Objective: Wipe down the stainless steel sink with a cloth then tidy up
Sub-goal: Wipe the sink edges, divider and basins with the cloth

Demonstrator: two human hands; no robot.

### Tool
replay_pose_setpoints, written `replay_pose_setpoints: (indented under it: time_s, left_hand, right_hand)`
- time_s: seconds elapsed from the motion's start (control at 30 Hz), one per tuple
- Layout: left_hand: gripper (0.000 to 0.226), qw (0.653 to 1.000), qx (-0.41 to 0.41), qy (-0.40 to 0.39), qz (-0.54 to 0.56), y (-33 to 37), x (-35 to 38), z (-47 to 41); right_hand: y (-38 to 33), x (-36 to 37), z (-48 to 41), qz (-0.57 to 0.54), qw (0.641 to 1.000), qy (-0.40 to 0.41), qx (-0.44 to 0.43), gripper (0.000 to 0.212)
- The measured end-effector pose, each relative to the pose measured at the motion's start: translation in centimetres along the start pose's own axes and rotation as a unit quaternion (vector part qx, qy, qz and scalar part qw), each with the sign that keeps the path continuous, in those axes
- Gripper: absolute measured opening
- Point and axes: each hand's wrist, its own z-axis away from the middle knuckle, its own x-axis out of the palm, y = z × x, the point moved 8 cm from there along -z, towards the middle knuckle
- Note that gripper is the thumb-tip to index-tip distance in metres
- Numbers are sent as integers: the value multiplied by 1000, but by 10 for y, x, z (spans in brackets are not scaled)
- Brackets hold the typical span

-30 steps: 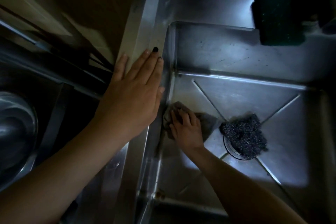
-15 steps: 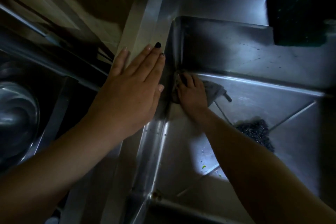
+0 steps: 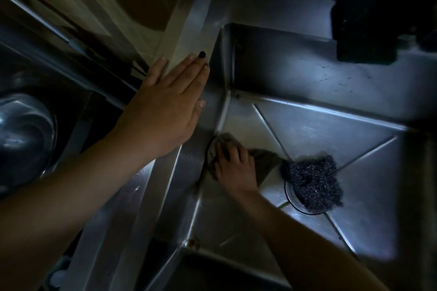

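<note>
Fingers of the right hand (image 3: 233, 166) are pressed flat on the cloth (image 3: 264, 164), pinning it to the sink (image 3: 307, 130) floor at frame centre; not curled round it, more a push than a grip. Left hand (image 3: 165, 111) lies open, fingers straight, flat on the sink rim, centre-left. Change vs half a sec ago: the cloth was up in the far left corner of the basin, now it's pulled back toward the person along the left wall, i.e. one stroke of that edge done, wiping is mid-way, tidying not begun. Inside the sink: cloth, plus a steel scourer (image 3: 312, 184) sitting over the drain, lower right of centre, just beside the cloth's tip. Bowl (image 3: 23, 139) at far left; contents too dark to tell.
</note>
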Motion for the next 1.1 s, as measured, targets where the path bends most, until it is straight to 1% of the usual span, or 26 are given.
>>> replay_pose_setpoints:
  time_s: [0.13,0.27,0.37,0.47,0.6,0.7,0.83,0.93,1.0,1.07,1.1]
  left_hand:
    - [57,1000,3,11,-6,1,-1,0]
    - [56,1000,1,19,1,1,-1,-1]
    - [56,1000,2,17,6,-1,0,0]
    - [57,1000,1,14,7,-2,0,0]
    - [57,1000,5,19,12,-2,-2,-1]
    - [57,999,12,27,18,0,-3,-1]
    - [57,998,18,51,32,2,-5,0]
    - [56,997,24,61,43,2,-7,0]
    - [56,997,27,64,46,3,-7,1]
    - [56,997,32,62,43,3,-7,2]
    - [56,997,34,61,41,3,-6,2]
  right_hand:
    - [-14,3,23,25,999,23,-8,49]
    - [-12,0,7,21,997,77,-20,49]
    - [-7,-4,-16,8,996,87,-17,49]
    - [5,-4,-48,14,999,45,7,50]
    - [25,2,-89,-8,999,-47,23,53]
    - [33,1,-101,0,998,-45,37,53]
    - [26,-4,-84,-6,994,-47,95,50]
    - [17,-7,-56,-24,992,-43,116,50]
    - [11,-6,-34,-61,986,-66,138,57]
    - [6,-3,-10,-124,971,-98,178,68]
    - [6,-3,-1,-147,963,-97,203,72]
